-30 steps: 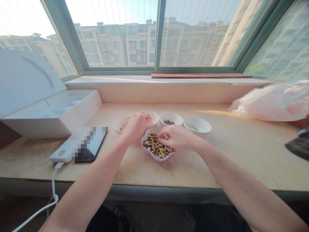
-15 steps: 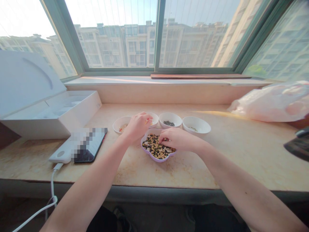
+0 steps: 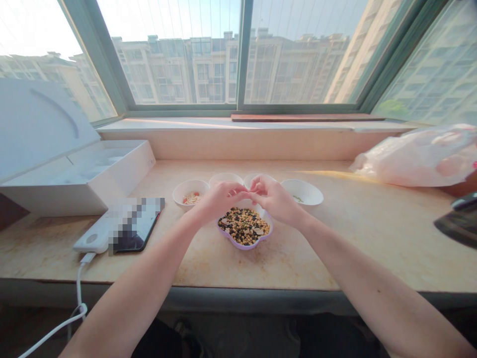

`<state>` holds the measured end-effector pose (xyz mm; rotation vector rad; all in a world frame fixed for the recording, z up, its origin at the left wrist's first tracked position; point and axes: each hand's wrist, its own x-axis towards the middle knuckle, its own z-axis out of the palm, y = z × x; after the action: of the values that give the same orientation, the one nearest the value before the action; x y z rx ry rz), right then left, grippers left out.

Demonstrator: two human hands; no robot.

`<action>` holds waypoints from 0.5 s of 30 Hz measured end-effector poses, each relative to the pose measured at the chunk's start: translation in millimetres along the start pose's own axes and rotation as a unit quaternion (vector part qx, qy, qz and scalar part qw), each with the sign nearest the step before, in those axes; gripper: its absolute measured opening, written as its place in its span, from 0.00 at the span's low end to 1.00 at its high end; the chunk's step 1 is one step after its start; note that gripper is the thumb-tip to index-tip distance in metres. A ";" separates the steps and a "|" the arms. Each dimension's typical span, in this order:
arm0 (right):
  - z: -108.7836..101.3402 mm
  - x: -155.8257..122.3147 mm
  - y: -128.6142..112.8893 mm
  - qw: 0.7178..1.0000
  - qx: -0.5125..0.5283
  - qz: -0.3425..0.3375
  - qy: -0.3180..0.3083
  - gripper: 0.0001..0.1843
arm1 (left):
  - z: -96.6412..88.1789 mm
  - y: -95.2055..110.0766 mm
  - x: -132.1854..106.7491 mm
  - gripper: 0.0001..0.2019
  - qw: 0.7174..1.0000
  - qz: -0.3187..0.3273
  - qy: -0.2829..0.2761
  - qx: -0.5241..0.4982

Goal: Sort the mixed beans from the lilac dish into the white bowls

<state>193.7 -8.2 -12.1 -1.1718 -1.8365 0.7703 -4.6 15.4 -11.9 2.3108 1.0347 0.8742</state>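
Left hand (image 3: 221, 199) and right hand (image 3: 274, 199) together, fingertips meeting above lilac-rimmed white flower-shaped dish (image 3: 244, 247); any pinched item hidden. Small hard mixed beans (image 3: 244, 226) fill dish at hands' 6 o'clock: light, slippery; take by fingertip pinch.

Flower-shaped white dish (image 3: 241, 246) w/ lilac rim, full of mixed black & yellow beans (image 3: 244, 226), flat on stone ledge (image 3: 298, 258).

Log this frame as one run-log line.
lilac-rimmed dish: mixed beans | left hand: pinched above dish | right hand: pinched above dish | held item: cannot tell
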 end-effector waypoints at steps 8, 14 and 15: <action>8.3 0.8 2.2 0.990 0.134 0.033 -0.015 0.16 | -4.4 1.9 0.1 0.10 1.000 0.014 0.016 0.022; 2.1 -3.7 -0.6 0.983 -0.171 -0.035 -0.063 0.11 | -26.9 -2.4 0.2 0.12 0.983 -0.061 0.025 0.170; 1.2 -5.0 -2.3 0.967 -0.230 -0.057 -0.095 0.12 | -32.5 -4.7 0.0 0.12 0.975 -0.093 0.032 0.200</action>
<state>192.9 -13.8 -12.4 -1.2935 -2.3039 0.4089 -29.8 23.0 7.7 2.4595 1.5480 0.7211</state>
